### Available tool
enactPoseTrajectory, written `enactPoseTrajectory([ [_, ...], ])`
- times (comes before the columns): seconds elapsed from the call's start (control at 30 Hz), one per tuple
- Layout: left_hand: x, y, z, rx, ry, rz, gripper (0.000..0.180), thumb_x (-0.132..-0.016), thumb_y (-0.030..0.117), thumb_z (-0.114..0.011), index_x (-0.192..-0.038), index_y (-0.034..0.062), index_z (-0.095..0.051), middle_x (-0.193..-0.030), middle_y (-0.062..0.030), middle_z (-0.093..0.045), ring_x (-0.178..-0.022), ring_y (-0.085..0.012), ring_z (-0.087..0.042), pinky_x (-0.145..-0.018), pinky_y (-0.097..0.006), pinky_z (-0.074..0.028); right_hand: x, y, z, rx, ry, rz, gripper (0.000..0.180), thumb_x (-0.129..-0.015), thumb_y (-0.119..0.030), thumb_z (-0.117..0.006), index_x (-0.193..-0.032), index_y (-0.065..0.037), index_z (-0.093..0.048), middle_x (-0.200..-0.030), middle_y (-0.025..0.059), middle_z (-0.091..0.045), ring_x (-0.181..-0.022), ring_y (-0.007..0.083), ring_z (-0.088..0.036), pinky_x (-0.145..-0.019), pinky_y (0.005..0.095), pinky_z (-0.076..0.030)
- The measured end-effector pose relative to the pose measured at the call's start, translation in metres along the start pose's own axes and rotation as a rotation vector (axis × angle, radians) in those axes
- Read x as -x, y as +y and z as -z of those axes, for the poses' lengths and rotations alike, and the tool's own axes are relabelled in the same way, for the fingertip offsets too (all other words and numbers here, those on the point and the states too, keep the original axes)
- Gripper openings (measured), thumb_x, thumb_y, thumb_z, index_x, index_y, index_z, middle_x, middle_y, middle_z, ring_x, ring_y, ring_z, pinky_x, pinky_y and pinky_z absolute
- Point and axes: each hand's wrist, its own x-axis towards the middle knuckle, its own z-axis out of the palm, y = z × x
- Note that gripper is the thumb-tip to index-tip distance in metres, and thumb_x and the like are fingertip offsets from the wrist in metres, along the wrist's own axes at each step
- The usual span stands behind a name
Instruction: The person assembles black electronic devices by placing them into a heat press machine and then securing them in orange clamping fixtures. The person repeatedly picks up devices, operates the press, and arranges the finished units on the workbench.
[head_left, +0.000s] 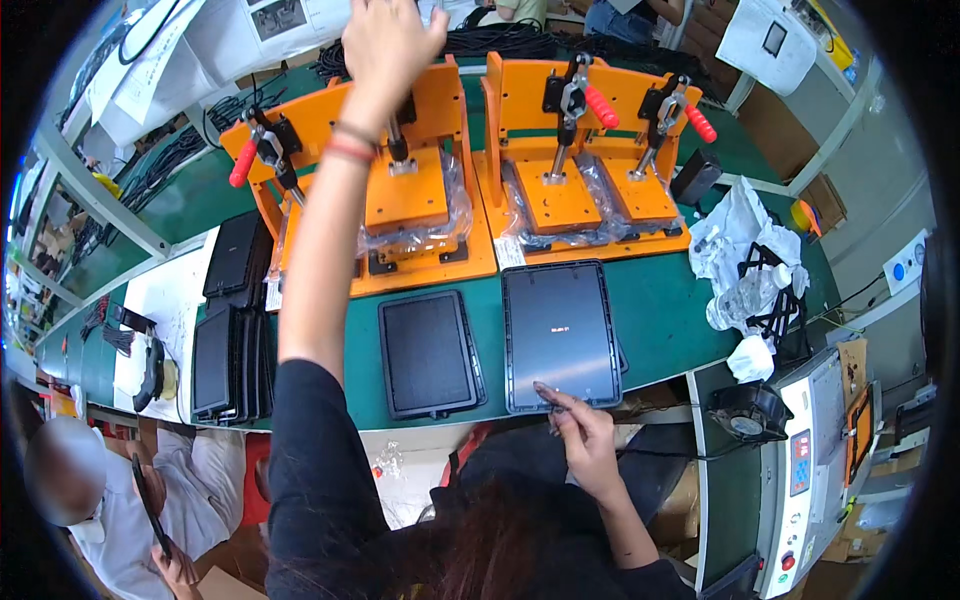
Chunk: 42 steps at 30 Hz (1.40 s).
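Note:
My left hand (390, 45) is raised at the top edge, over the left orange press fixture (405, 190). Its fingers look curled; what they grip is hidden, with a toggle clamp (398, 140) just below the wrist. Down at the front of the green table, my right hand (585, 440) has its fingers pinched together at the lower edge of a dark tablet-like panel (560, 330). Anything between those fingertips is too small to name. Left of that panel lies a black tray-like frame (430, 355).
A second orange fixture (590, 190) with red-handled clamps stands at right. Black panels (230, 365) are stacked at left. Crumpled plastic (740, 250) and a black fan (750, 412) lie right, near a white machine (800, 480). Another person (150, 510) sits at lower left.

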Motion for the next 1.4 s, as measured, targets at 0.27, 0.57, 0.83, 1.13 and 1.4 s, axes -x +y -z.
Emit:
enactPoseTrajectory([
  [0.27, -0.034, -0.076, 0.027, 0.302, -0.403, -0.05, 0.078, -0.091, 0.063, -0.035, -0.104, -0.0108, -0.056, -0.11, -0.0229, -0.061, -0.098, -0.0353, -0.059, -0.083, -0.045, -0.047, -0.052, -0.001, -0.043, -0.213, -0.242, -0.093, 0.029, -0.095, -0.009, -0.046, -0.12, -0.001, -0.06, -0.07, 0.0025, -0.052, -0.064, 0.0072, -0.045, -0.059, 0.0228, -0.04],
  [0.57, 0.212, -0.073, 0.155, 0.602, -0.429, 0.67, 0.039, -0.097, 0.024, -0.047, -0.121, -0.0056, -0.038, -0.12, -0.0172, -0.044, -0.115, -0.0251, -0.042, -0.102, -0.035, -0.03, -0.165, 0.048, -0.113, -0.247, -0.283, 0.071, 0.027, -0.097, -0.013, -0.046, -0.115, 0.001, -0.061, -0.067, 0.0001, -0.049, -0.062, 0.0076, -0.046, -0.058, 0.0228, -0.041],
  [0.83, 0.217, -0.091, 0.118, 1.193, -0.597, 1.29, 0.037, -0.096, 0.03, -0.05, -0.116, -0.0008, -0.049, -0.109, -0.0091, -0.057, -0.099, -0.0164, -0.058, -0.087, -0.028, -0.045, -0.225, 0.088, -0.152, -0.315, -0.26, -0.135, 0.022, -0.094, -0.016, -0.053, -0.093, 0.004, -0.063, -0.069, 0.0079, -0.063, -0.059, 0.0114, -0.059, -0.052, 0.0264, -0.048],
  [1.13, 0.209, -0.104, 0.083, 1.371, -0.661, 1.443, 0.02, -0.093, 0.019, -0.056, -0.102, 0.0011, -0.056, -0.092, -0.0048, -0.064, -0.076, -0.0129, -0.062, -0.063, -0.025, -0.049, -0.224, 0.066, -0.148, -0.347, -0.326, -0.187, 0.022, -0.093, -0.015, -0.055, -0.103, 0.003, -0.059, -0.074, 0.0099, -0.065, -0.063, 0.014, -0.064, -0.052, 0.0256, -0.051],
  [1.4, 0.214, -0.121, 0.059, 1.214, -0.66, 1.325, 0.02, -0.093, 0.007, -0.05, -0.107, -0.0069, -0.053, -0.094, -0.0106, -0.063, -0.078, -0.017, -0.063, -0.067, -0.029, -0.052, -0.216, 0.067, -0.155, -0.772, -0.21, -0.185, 0.016, -0.096, -0.01, -0.05, -0.104, 0.004, -0.054, -0.095, 0.0114, -0.062, -0.086, 0.0174, -0.063, -0.074, 0.0282, -0.054],
])
